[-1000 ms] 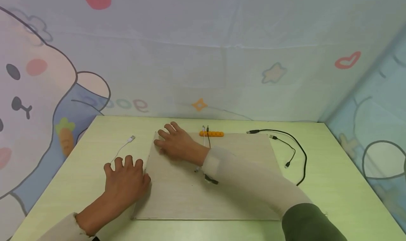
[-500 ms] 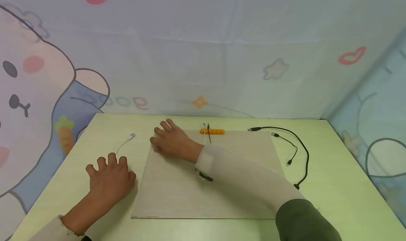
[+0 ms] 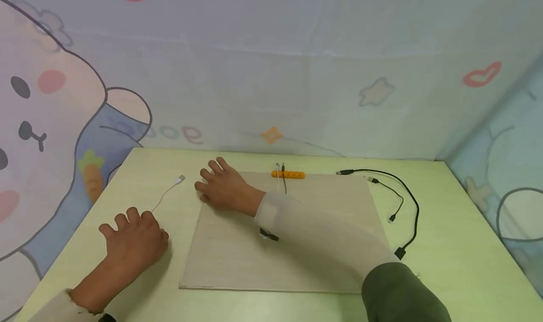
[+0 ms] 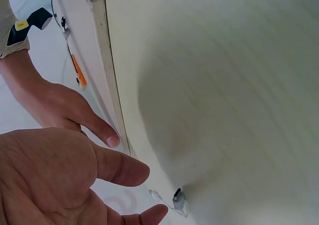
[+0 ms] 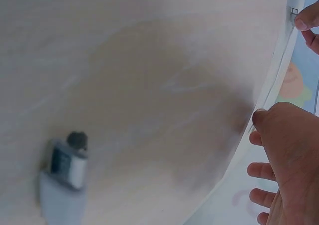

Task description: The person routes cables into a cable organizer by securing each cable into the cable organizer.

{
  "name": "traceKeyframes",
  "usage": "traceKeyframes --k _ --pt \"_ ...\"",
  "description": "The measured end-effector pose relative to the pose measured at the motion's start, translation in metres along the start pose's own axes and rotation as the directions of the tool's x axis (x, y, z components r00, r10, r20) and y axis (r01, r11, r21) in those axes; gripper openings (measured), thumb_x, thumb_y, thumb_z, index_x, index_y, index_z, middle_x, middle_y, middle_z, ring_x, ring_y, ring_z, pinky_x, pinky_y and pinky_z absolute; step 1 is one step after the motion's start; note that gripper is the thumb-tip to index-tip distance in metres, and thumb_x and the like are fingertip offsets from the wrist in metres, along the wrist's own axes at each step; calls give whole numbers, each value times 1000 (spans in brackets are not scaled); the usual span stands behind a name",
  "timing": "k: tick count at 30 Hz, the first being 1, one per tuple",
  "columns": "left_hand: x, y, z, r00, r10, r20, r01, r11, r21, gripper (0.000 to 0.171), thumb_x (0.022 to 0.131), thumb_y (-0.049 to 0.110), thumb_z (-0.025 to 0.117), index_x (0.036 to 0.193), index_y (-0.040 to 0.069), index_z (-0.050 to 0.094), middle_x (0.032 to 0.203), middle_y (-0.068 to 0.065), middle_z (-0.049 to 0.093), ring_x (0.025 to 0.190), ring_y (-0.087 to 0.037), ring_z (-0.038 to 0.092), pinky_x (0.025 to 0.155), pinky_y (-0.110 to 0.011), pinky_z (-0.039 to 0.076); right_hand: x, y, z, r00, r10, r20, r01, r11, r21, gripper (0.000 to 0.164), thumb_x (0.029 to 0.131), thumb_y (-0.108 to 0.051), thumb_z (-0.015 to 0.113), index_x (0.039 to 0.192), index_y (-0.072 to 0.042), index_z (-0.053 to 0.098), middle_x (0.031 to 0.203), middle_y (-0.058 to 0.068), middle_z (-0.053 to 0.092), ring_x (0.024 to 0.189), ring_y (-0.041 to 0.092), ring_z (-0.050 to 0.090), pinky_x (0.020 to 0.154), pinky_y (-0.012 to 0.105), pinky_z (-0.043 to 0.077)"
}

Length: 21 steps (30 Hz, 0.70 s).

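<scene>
My left hand point(image 3: 133, 239) hovers at the table's left side, fingers bent loosely and spread. Close to it runs a thin white USB cable point(image 3: 163, 197), whose plug point(image 3: 181, 178) points away. In the left wrist view a metal plug point(image 4: 178, 199) on this white cable lies just past the fingertips, with nothing between thumb and finger. At the far left corner of the pale board point(image 3: 225, 265), my right hand point(image 3: 225, 187) is spread and holds nothing. An orange cable holder point(image 3: 292, 175) at the board's back edge carries a white cable and a dark one, both partly hidden under the right forearm.
A long black cable point(image 3: 413, 199) curves along the table at the right. Beside it lies a short black USB cable point(image 3: 394, 194). A dark plug point(image 3: 269, 235) rests on the board below the right sleeve. A printed cloth point(image 3: 237, 77) hangs behind the table.
My left hand has moved left and slightly down, away from the board. My right hand has shifted a little left along the board's far corner. The cables have stayed in place.
</scene>
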<state>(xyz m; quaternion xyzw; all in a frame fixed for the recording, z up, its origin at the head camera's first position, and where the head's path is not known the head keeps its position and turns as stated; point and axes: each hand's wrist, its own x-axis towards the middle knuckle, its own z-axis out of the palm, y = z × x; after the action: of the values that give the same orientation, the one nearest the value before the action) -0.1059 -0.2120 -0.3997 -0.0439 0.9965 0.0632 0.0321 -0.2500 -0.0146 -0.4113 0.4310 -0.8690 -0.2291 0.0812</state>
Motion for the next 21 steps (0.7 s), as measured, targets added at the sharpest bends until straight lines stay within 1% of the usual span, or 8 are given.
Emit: traceKeyframes --k 3,7,10,13,15,18,21 --pt "0 -2 0 1000 -2 9 2 1000 1 32 103 16 59 82 -7 53 96 -37 48 109 -71 48 100 -93 29 3 -1 0 1000 -3 3 3 1000 6 47 122 -54 34 161 -36 53 165 -6 54 160 29 42 138 50 27" --pt "0 -4 1 1000 13 6 -13 1000 3 29 103 12 56 80 -4 53 95 -35 47 102 -66 47 95 -88 32 5 -2 -2 1000 -3 -27 4 1000 22 45 122 -53 38 161 -36 51 159 -5 58 153 28 47 135 51 32" --pt "0 -6 3 1000 17 1 -17 1000 10 27 103 10 56 80 -4 53 97 -33 47 101 -64 47 94 -86 32 7 -3 -3 999 -1 -51 2 1000 18 47 122 -53 39 165 -37 47 157 -6 60 149 27 50 132 51 35" --pt "0 -8 4 1000 7 -2 -7 1000 21 27 104 13 58 85 -6 53 101 -35 47 106 -66 47 96 -88 31 10 -4 -7 999 0 -41 1 1000 8 51 122 -53 38 170 -37 43 160 -6 58 151 26 48 133 51 34" --pt "-1 -11 4 1000 -1 -6 1 1000 29 27 104 13 58 87 -7 54 103 -35 47 107 -67 47 97 -88 31 12 -6 -9 1000 -2 -31 2 1000 9 51 122 -54 37 169 -36 45 162 -7 57 152 26 47 133 51 33" --pt "-2 -15 5 999 -1 -36 3 999 42 27 103 12 59 84 -7 54 101 -35 49 105 -66 49 94 -86 34 15 -8 -11 1000 -4 -11 5 1000 22 50 122 -55 35 166 -35 47 164 -7 55 154 26 45 134 50 31" --pt "-2 -19 5 999 0 -47 2 999 45 28 101 10 59 77 -3 54 95 -32 49 100 -63 50 91 -84 36 17 -10 -12 1000 -5 -5 5 1000 27 50 122 -55 33 165 -34 48 165 -7 55 155 26 44 134 50 31"
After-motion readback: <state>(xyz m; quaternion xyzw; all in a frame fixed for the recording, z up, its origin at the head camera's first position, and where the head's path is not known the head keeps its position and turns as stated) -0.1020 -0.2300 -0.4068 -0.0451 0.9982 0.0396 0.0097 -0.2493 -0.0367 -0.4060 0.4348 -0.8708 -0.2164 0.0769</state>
